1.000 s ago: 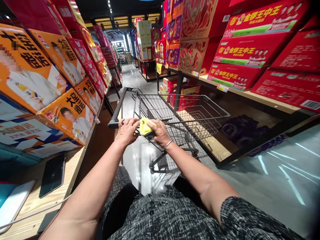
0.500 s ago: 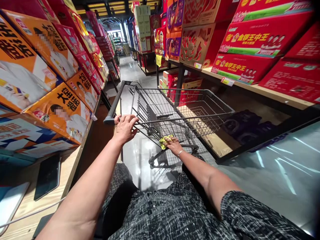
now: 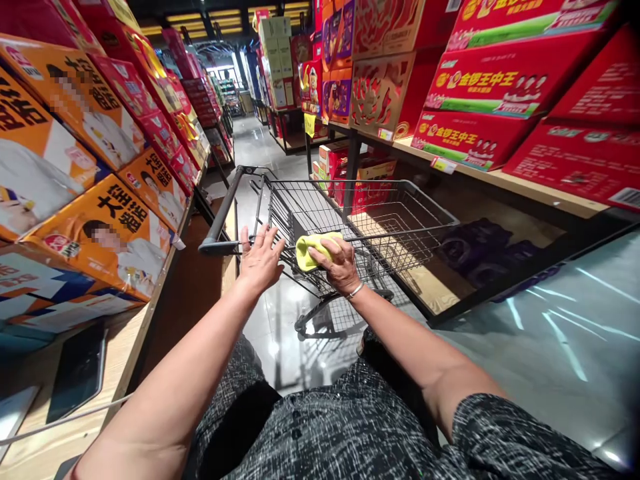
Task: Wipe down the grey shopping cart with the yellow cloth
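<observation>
A dark wire shopping cart (image 3: pixel 400 220) stands sideways before me, its handle (image 3: pixel 220 217) towards the left. My right hand (image 3: pixel 343 270) grips a folded yellow-green cloth (image 3: pixel 313 252) at the upper side rail of the basket; whether the cloth touches the rail I cannot tell. Just right of the handle's near end, my left hand (image 3: pixel 261 261) is over the cart frame with its fingers spread and nothing in it. The palm's contact with the frame is hidden.
Orange gift boxes (image 3: pixel 107 237) are stacked on the left shelf, with a black tablet-like device (image 3: pixel 77 370) on its wooden ledge. Red cartons (image 3: pixel 480 83) fill the right shelf (image 3: pixel 555 190) beside the cart. The tiled aisle (image 3: pixel 250 137) runs on ahead.
My right hand has risen from the lower part of the cart to its upper rail, bringing the cloth along. My left hand's fingers have come off the frame and spread, shifting slightly right.
</observation>
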`<state>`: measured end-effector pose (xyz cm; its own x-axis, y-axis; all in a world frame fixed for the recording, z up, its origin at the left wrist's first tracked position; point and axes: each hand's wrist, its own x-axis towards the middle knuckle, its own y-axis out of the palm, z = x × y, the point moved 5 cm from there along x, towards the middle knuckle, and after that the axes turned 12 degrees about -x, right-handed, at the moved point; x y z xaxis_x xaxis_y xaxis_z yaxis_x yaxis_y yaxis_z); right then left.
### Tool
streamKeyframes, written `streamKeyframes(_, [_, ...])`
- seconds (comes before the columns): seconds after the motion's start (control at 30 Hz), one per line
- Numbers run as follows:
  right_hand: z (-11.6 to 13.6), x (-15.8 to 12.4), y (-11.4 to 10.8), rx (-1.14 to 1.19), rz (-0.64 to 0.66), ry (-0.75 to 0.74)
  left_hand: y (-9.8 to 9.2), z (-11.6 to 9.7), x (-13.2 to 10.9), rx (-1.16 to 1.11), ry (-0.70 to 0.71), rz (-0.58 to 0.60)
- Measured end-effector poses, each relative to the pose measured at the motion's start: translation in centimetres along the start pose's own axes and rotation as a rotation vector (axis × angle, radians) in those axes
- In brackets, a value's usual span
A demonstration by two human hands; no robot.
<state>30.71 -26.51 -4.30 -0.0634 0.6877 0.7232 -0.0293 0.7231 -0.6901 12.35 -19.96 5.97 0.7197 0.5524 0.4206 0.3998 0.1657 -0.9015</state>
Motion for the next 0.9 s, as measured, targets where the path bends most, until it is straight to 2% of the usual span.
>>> streamKeyframes(0.07, [-0.4, 0.9, -0.1, -0.049, -0.042, -0.019, 1.3, -1.2, 0.7, -0.003, 0.045, 0.075])
streamKeyframes(0.13, [-1.3, -0.1, 1.2, -0.098, 0.001, -0.036, 2.8, -1.8, 1.2, 0.014, 0.051, 0.183])
streamKeyframes(0.2, [-2.6, -2.4, 3.2, -0.138, 0.124, -0.016, 4.0, -1.7, 1.2, 0.046, 0.024, 0.27])
streamKeyframes(0.3, [-4.6, -6.8, 5.8, -0.194, 0.392, 0.056, 4.8, -1.3, 1.2, 0.092, -0.003, 0.286])
streamKeyframes(0.4, [-5.4, -9.0, 6.2, -0.222, 0.566, 0.132, 5.1, -1.2, 1.4, 0.114, 0.0, 0.273])
streamKeyframes(0.47, [-5.1, -8.2, 5.0, -0.191, 0.559, 0.158, 5.2, -1.4, 1.6, 0.117, -0.002, 0.275])
streamKeyframes(0.5, [-4.8, -7.0, 4.0, -0.166, 0.508, 0.16, 5.1, -1.5, 1.7, 0.117, -0.005, 0.275])
streamKeyframes(0.6, [-3.8, -2.3, 0.4, -0.109, 0.243, 0.151, 5.0, -1.7, 2.0, 0.116, -0.022, 0.264])
streamKeyframes(0.67, [-3.6, 0.7, -1.2, -0.084, 0.141, 0.135, 4.9, -1.6, 2.1, 0.102, -0.028, 0.261])
streamKeyframes(0.77, [-4.4, 3.2, -1.3, -0.046, 0.204, 0.128, 4.9, -0.7, 2.2, 0.049, -0.03, 0.279])
streamKeyframes(0.9, [-6.3, 3.7, -0.3, -0.026, 0.286, 0.169, 4.8, 1.4, 2.4, 0.018, -0.051, 0.261])
